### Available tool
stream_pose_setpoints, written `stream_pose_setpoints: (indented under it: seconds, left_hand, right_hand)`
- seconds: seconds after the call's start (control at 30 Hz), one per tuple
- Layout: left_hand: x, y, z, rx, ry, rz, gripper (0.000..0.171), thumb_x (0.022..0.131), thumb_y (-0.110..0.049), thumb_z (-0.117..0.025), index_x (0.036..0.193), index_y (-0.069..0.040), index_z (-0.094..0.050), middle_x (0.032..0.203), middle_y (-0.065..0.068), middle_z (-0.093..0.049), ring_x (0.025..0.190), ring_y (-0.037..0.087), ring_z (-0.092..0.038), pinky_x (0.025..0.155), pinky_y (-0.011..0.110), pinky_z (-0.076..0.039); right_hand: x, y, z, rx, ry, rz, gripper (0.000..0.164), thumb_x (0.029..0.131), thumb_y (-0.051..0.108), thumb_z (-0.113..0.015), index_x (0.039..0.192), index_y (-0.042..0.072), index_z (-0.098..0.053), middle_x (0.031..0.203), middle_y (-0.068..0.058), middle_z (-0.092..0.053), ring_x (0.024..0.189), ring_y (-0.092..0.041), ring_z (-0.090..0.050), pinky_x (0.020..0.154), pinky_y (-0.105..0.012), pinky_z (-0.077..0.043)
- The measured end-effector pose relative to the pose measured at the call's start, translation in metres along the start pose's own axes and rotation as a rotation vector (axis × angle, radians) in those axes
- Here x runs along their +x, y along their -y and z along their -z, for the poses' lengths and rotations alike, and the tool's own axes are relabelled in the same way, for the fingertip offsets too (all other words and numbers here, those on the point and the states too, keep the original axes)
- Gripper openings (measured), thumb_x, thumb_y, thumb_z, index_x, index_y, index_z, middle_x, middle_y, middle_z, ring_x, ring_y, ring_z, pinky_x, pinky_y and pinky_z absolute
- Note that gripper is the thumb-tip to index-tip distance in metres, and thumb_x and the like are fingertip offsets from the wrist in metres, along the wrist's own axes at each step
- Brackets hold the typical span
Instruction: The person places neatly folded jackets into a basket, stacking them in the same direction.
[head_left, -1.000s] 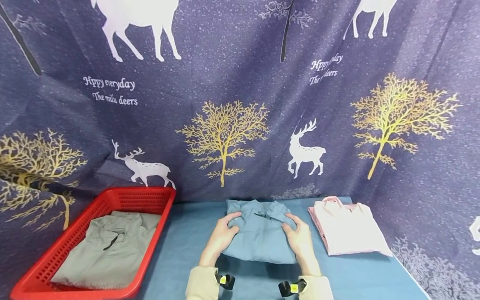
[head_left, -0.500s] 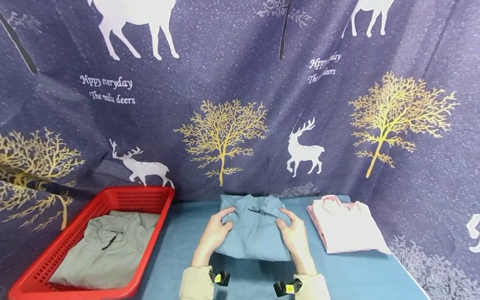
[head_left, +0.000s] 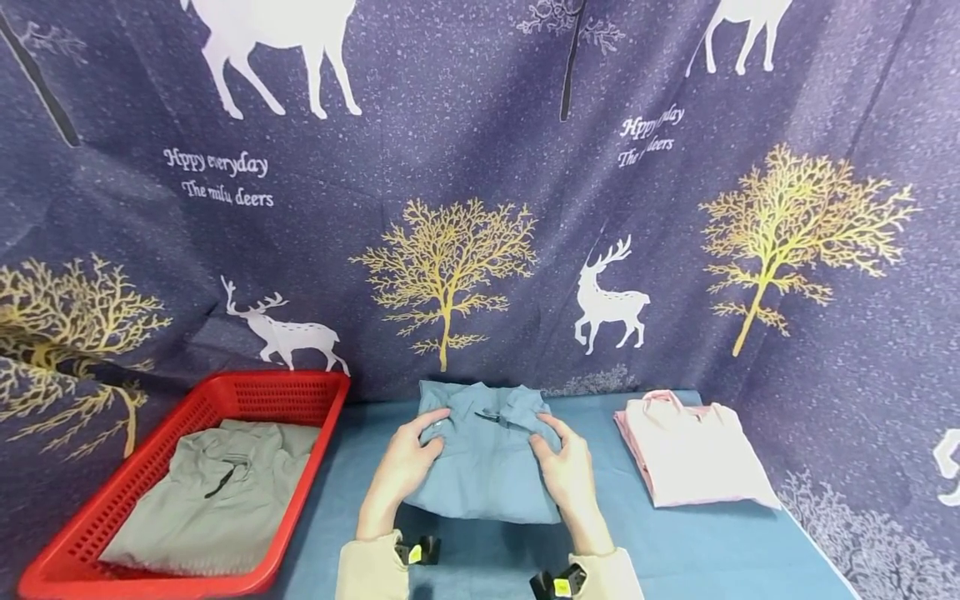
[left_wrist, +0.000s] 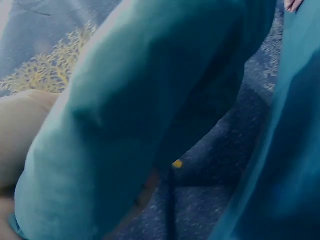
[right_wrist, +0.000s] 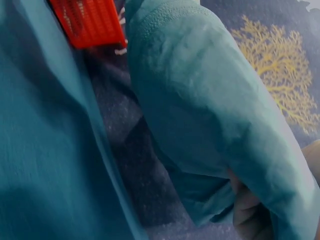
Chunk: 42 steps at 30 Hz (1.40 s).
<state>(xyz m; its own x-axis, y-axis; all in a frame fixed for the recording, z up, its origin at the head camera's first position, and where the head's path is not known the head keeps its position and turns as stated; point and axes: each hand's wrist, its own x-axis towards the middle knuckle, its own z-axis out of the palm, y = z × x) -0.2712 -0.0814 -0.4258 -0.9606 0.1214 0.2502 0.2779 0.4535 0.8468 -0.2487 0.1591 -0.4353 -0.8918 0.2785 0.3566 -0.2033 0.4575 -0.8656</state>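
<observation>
A folded blue garment with a collar (head_left: pixel 487 467) is held between both hands above the table, a small dark strip at its neckline. My left hand (head_left: pixel 405 458) grips its left side, thumb on top. The right hand (head_left: pixel 567 468) grips the opposite side the same way. Fingers (left_wrist: pixel 145 192) show under the fabric in the left wrist view. More fingers (right_wrist: pixel 246 212) curl beneath it in the right wrist view. Both wrist views show backdrop between the garment and the blue table cover (head_left: pixel 675 550). The remaining fingers are hidden by the cloth.
To the left stands a red plastic basket (head_left: pixel 296 500) with a folded grey-green garment (head_left: pixel 217 508) inside. A folded pink garment (head_left: pixel 701 458) lies at the table's right. Behind hangs a dark blue backdrop (head_left: pixel 487 275) printed with deer and trees.
Both hands have carried the blue garment leftward, toward the basket side, and slightly up in the view. Their hold looks the same. Basket and pink garment have stayed put.
</observation>
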Motion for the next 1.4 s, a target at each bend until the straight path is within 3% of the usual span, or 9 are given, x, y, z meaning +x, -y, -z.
stream_pose_setpoints:
  seconds: [0.13, 0.37, 0.47, 0.57, 0.67, 0.73, 0.87, 1.07, 1.4]
  left_hand:
    - [-0.005, 0.001, 0.012, 0.002, 0.003, 0.012, 0.046, 0.089, -0.003, -0.059, 0.132, -0.018, -0.063, 0.126, 0.010, -0.060, 0.056, 0.017, -0.038, 0.077, 0.037, -0.040]
    - [-0.016, 0.001, 0.033, 0.079, -0.026, -0.011, 0.046, 0.088, -0.003, -0.061, 0.131, -0.019, -0.064, 0.125, 0.006, -0.062, 0.091, 0.017, -0.051, 0.083, 0.037, -0.040]
    - [-0.021, -0.002, 0.042, 0.078, -0.025, -0.005, 0.047, 0.088, -0.002, -0.061, 0.131, -0.019, -0.064, 0.089, 0.005, -0.062, 0.064, 0.016, -0.046, 0.074, 0.034, -0.040]
    - [-0.025, -0.004, 0.052, 0.090, -0.009, 0.016, 0.048, 0.089, -0.002, -0.061, 0.133, -0.019, -0.062, 0.067, -0.002, -0.041, 0.047, 0.012, -0.023, 0.063, 0.031, -0.037]
    - [-0.027, -0.006, 0.063, 0.125, 0.005, 0.025, 0.048, 0.090, -0.002, -0.060, 0.135, -0.018, -0.061, 0.061, -0.004, -0.035, 0.046, 0.010, -0.017, 0.058, 0.030, -0.034]
    - [-0.027, -0.008, 0.072, 0.164, 0.004, 0.012, 0.048, 0.090, -0.003, -0.061, 0.135, -0.018, -0.061, 0.057, -0.003, -0.036, 0.047, 0.011, -0.018, 0.055, 0.030, -0.034]
    - [-0.025, -0.013, 0.094, 0.286, -0.014, -0.087, 0.046, 0.089, -0.002, -0.062, 0.132, -0.016, -0.063, 0.074, 0.009, -0.062, 0.055, 0.012, -0.038, 0.060, 0.033, -0.042]
    - [-0.026, -0.014, 0.131, 0.437, 0.011, -0.195, 0.046, 0.087, 0.002, -0.061, 0.131, -0.010, -0.063, 0.073, 0.003, -0.056, 0.055, 0.011, -0.038, 0.061, 0.032, -0.040]
    - [-0.038, 0.014, 0.206, 0.537, 0.004, -0.170, 0.044, 0.092, -0.006, -0.064, 0.135, -0.016, -0.061, 0.064, -0.004, -0.043, 0.052, 0.010, -0.035, 0.055, 0.029, -0.034]
  right_hand:
    - [-0.005, 0.005, -0.009, 0.017, 0.004, 0.030, 0.033, 0.088, 0.011, -0.069, 0.122, 0.012, -0.070, 0.128, -0.014, -0.063, 0.123, -0.033, -0.054, 0.100, -0.052, -0.041]
    - [-0.014, 0.014, -0.027, 0.016, 0.027, 0.080, 0.033, 0.088, 0.011, -0.069, 0.121, 0.014, -0.070, 0.127, -0.012, -0.064, 0.121, -0.032, -0.055, 0.098, -0.051, -0.043]
    - [-0.018, 0.021, -0.034, 0.032, 0.034, 0.083, 0.033, 0.088, 0.011, -0.069, 0.121, 0.015, -0.070, 0.126, -0.010, -0.064, 0.121, -0.030, -0.056, 0.097, -0.051, -0.044]
    - [-0.021, 0.029, -0.039, 0.050, 0.034, 0.082, 0.033, 0.088, 0.012, -0.069, 0.120, 0.016, -0.071, 0.126, -0.009, -0.064, 0.119, -0.028, -0.057, 0.096, -0.051, -0.045]
    - [-0.023, 0.038, -0.045, 0.049, 0.045, 0.089, 0.032, 0.089, 0.012, -0.069, 0.121, 0.017, -0.071, 0.125, -0.009, -0.065, 0.118, -0.027, -0.058, 0.094, -0.049, -0.046]
    - [-0.023, 0.045, -0.050, 0.061, 0.065, 0.105, 0.032, 0.090, 0.013, -0.068, 0.122, 0.017, -0.070, 0.116, -0.012, -0.068, 0.095, -0.027, -0.065, 0.087, -0.048, -0.049]
    - [-0.024, 0.060, -0.063, 0.102, 0.099, 0.140, 0.033, 0.091, 0.012, -0.067, 0.124, 0.016, -0.068, 0.118, -0.014, -0.067, 0.097, -0.027, -0.064, 0.088, -0.047, -0.049]
    - [-0.029, 0.075, -0.093, 0.125, 0.162, 0.178, 0.033, 0.090, 0.012, -0.067, 0.122, 0.017, -0.069, 0.123, -0.009, -0.066, 0.114, -0.025, -0.061, 0.093, -0.044, -0.048]
    - [-0.045, 0.113, -0.148, 0.174, 0.226, 0.211, 0.039, 0.088, 0.012, -0.066, 0.126, 0.019, -0.066, 0.112, -0.004, -0.070, 0.103, -0.017, -0.064, 0.089, -0.037, -0.050]
